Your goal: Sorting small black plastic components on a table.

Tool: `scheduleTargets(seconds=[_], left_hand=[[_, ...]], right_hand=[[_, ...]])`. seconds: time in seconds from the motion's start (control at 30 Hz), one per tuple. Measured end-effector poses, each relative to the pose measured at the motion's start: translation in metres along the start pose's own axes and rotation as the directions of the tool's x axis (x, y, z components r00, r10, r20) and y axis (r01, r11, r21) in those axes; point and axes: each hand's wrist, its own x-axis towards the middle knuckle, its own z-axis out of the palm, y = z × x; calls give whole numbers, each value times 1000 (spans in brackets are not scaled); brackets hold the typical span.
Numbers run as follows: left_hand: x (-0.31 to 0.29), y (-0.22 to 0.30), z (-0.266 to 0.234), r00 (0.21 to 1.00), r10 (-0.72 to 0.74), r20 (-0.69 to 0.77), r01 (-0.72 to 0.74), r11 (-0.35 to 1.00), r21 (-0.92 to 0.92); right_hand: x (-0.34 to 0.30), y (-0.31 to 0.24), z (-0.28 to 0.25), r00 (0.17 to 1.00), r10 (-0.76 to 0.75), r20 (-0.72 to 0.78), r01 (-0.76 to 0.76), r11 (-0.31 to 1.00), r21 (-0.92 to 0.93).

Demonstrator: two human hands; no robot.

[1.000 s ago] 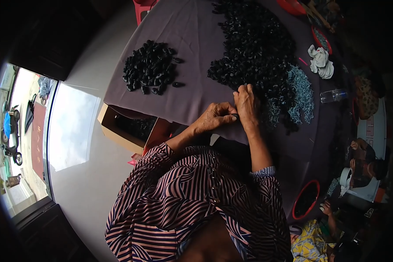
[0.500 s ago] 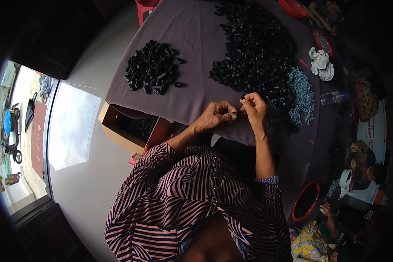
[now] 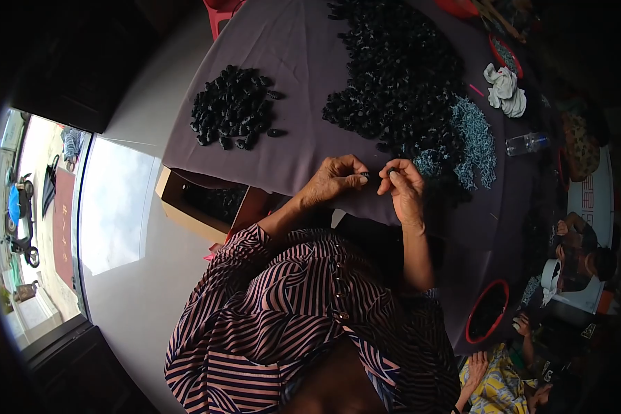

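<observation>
Both of my hands are above the near edge of the cloth-covered table. My left hand (image 3: 334, 179) pinches a small ribbed black part (image 3: 366, 175) between thumb and forefinger. Just across a narrow gap, my right hand (image 3: 404, 190) holds another small black piece (image 3: 392, 171) in its fingertips. Beyond the right hand spreads a large heap of black parts (image 3: 400, 83). Beside that heap lie many thin light-blue pieces (image 3: 473, 141), some close to my right fingers. A smaller pile of ribbed black parts (image 3: 231, 107) sits at the left, with one stray part (image 3: 276, 132) near it.
An open cardboard box (image 3: 174, 210) with black parts stands below the table's left edge. At the right are a white cloth (image 3: 505, 91), a clear bottle (image 3: 528, 143) and a red-rimmed basin (image 3: 507, 290). Other people's hands (image 3: 476, 370) show at lower right.
My right hand has come down slightly, and the black piece in its fingertips now shows more clearly. My left hand keeps its pinch. Another person's hand has appeared at lower right.
</observation>
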Motion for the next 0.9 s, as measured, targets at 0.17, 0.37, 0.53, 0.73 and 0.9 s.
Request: scheduleTargets(seconds=[0.17,0.37,0.53,0.73,0.9], left_hand=[[0,-2,-2,1000,12,-5,-12,1000,15],[-1,-3,-2,1000,27,10,-27,1000,7],[-1,-3,-1,998,48,30,-46,997,-62],[1,-6,-3,998,39,41,-39,999,16],[-1,-1,0,998,42,37,-42,999,9]], right_hand=[[-1,6,-2,998,-44,-44,38,990,-137],[-8,4,5,999,-22,-44,18,995,-97],[-8,0,12,997,50,51,-40,983,-177],[-3,2,7,997,39,73,-15,953,-302],[0,-7,10,988,143,59,-114,929,-353]])
